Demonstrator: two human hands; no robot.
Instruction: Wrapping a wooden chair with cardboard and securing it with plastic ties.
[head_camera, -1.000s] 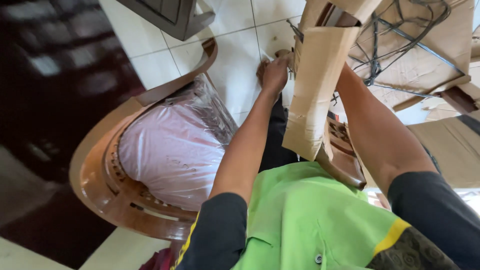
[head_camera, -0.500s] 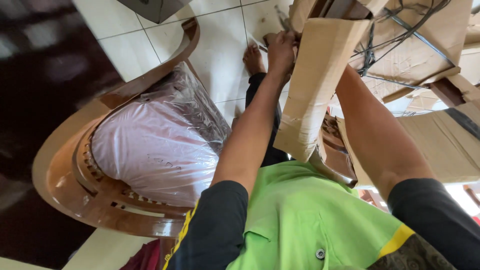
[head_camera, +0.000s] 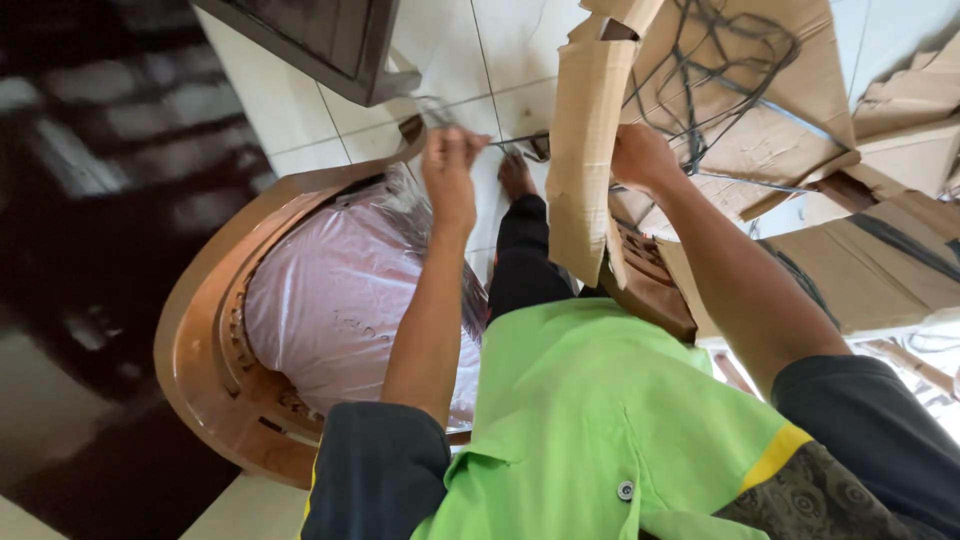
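Unpacking half done: left hand (head_camera: 450, 165) pinching plastic wrap (head_camera: 340, 300) covering chair (head_camera: 215, 370) seat; right hand (head_camera: 640, 160) gripping cardboard (head_camera: 585, 150) peeling off; loose cardboard lying on floor (head_camera: 510, 60).

The chair frame (head_camera: 200, 340) is carved wood with a glossy brown varnish, its pale seat cushion (head_camera: 330, 310) wrapped in shiny, crinkled clear plastic. The folded sheet (head_camera: 585, 150) is matt brown cardboard with rough torn edges. The floor (head_camera: 510, 50) is smooth white tile.
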